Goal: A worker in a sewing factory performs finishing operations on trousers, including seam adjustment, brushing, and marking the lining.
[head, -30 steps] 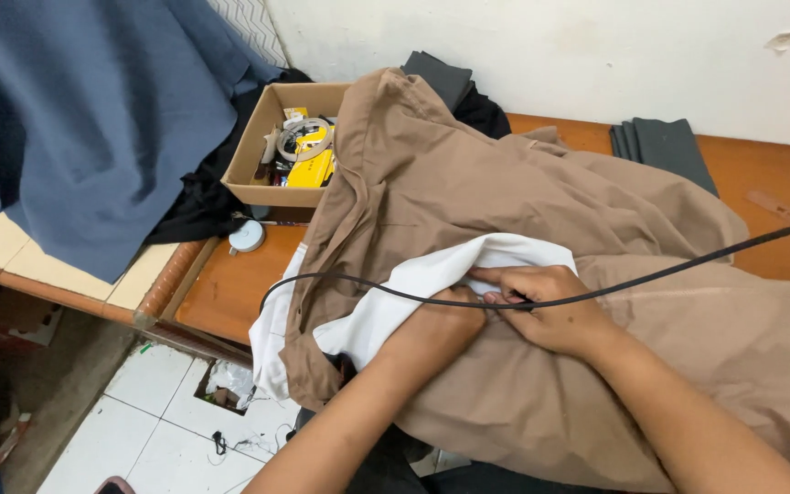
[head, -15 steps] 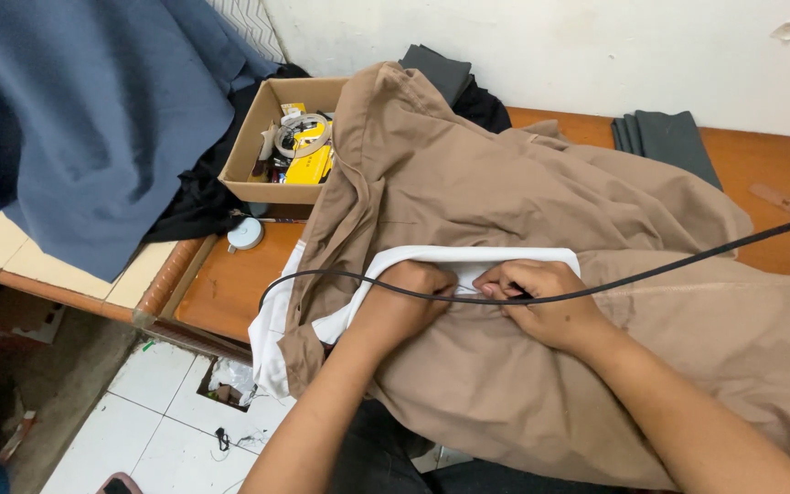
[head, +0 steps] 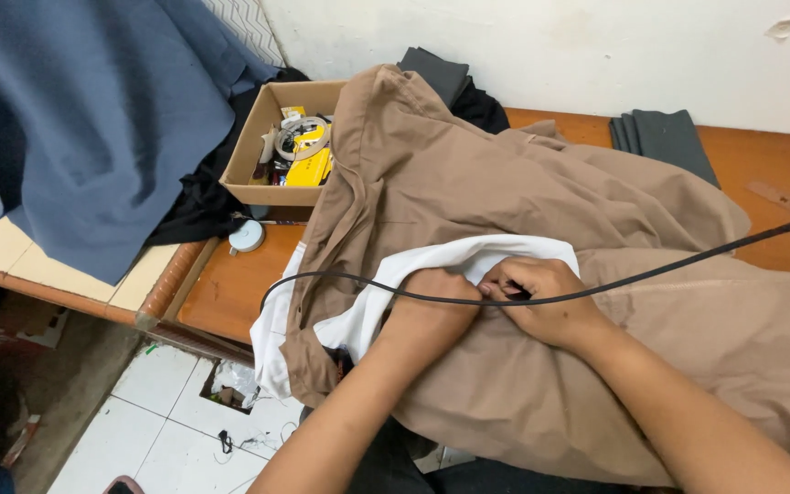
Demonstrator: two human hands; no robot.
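Head cam, the only view here, is looking straight down at both hands working on a big tan garment (head: 505, 183) that's spreading over the orange table (head: 230, 284) and draping off the near edge toward the person's lap. The left hand (head: 432, 306) is curling into a loose fist, knuckles up, bunching the white lining (head: 368, 311) where it's peeking out from under the tan cloth. The right hand (head: 541, 297) is sitting just beside it, almost touching, fingers tucking in and pinching at the same white edge, so both are closed on fabric, not spread wide. A thin black cord (head: 669, 270) is running in from the right, crossing over the right hand and looping down past the left wrist; can't tell if either hand is actually gripping it or if it's just lying across. My read: they're in the middle of gathering or turning the lining at that seam, and whatever move is coming is calling for a steady pinch from both hands so the white layer isn't slipping back under the tan. Further back, a cardboard box (head: 267, 151) of odds and ends is sitting at the far left of the table, blue cloth (head: 93, 119) is hanging at left, and folded grey fabric (head: 660, 137) is lying by the wall
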